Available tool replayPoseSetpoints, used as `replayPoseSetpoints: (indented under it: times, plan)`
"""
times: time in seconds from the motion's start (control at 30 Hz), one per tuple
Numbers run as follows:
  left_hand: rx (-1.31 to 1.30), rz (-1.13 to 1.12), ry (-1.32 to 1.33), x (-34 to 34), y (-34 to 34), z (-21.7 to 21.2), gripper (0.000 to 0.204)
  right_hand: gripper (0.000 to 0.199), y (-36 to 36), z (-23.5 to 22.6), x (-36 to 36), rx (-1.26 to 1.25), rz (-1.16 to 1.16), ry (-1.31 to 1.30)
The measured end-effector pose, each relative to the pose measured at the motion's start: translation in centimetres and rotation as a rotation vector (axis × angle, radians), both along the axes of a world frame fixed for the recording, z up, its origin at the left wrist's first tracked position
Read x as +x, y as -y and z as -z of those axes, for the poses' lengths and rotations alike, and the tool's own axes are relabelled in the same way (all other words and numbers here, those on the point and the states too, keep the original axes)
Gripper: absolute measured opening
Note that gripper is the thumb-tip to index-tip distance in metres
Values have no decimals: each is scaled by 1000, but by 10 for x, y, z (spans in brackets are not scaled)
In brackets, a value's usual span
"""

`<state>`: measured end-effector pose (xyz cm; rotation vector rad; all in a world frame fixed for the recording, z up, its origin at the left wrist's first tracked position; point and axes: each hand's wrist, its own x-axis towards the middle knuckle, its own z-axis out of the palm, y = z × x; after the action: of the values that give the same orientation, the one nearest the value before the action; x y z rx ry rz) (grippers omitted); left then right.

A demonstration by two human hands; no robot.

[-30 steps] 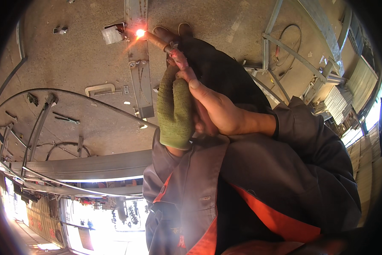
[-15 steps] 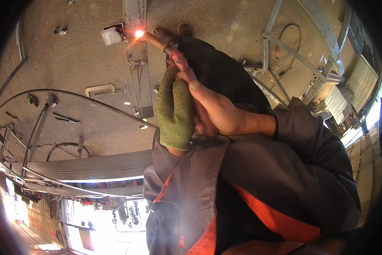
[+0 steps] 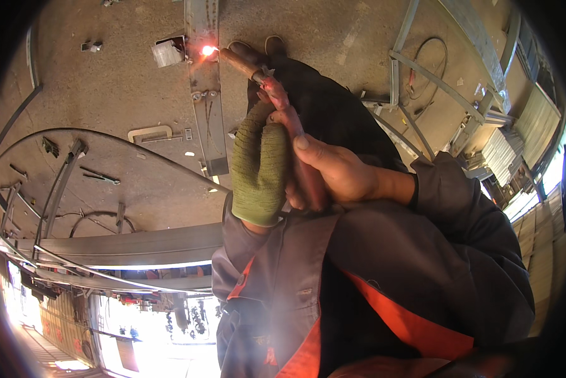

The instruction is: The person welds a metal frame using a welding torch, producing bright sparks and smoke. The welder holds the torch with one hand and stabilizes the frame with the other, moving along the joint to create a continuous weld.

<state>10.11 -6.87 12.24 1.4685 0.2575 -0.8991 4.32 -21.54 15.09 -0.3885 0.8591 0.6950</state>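
A welding torch (image 3: 282, 104) with a copper-coloured nozzle and a reddish neck and handle slants up and left from my hands. Bare and closed, my right hand (image 3: 343, 169) wraps the handle, thumb along its top. My left hand (image 3: 258, 170), in a green knit glove, is closed against the torch's left side and steadies its neck; part of its grip is hidden. Just off the nozzle's end, a bright arc (image 3: 208, 50) glows with small sparks on a long flat steel bar (image 3: 204, 126). A small square metal piece (image 3: 168, 51) sits against the bar's left edge.
A cable (image 3: 138, 148) arcs across the left side toward my left sleeve. A pale C-shaped handle (image 3: 149, 133) and dark rods (image 3: 100, 175) lie on the floor. Steel frames (image 3: 437, 85) stand at the right, beside a cable loop (image 3: 429, 63). A wide beam (image 3: 119, 251) crosses the lower left.
Both hands and the torch have shifted slightly down and to the right. The nozzle shows a little farther from the glow, which stays at nearly the same spot on the bar.
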Motion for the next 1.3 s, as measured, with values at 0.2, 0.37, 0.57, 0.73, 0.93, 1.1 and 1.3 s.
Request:
replayPoseSetpoints:
  times: [0.2, 0.37, 0.57, 0.73, 0.93, 1.1, 1.3]
  plan:
    - [-57, -57, -7, 7, 7, 5, 34, 69, 1, 5, 9, -197, -194, 58]
    - [65, 3, 107, 1, 4, 15, 34, 68, -3, 7, 11, -222, -167, 50]
    - [81, -10, 90, -12, -6, 24, 48, 67, -5, 5, 14, -197, -126, 50]
    - [188, 197, 386, -16, -15, 31, 48, 66, -4, -1, 19, -190, -128, 71]
    - [225, 240, 531, -20, -16, 32, 52, 67, -1, 3, 18, -164, -157, 105]
    - [281, 337, 653, -20, -15, 36, 50, 70, 1, 7, 14, -147, -169, 100]
    - [217, 279, 480, -19, -13, 31, 47, 72, -5, 5, 16, -198, -124, 118]
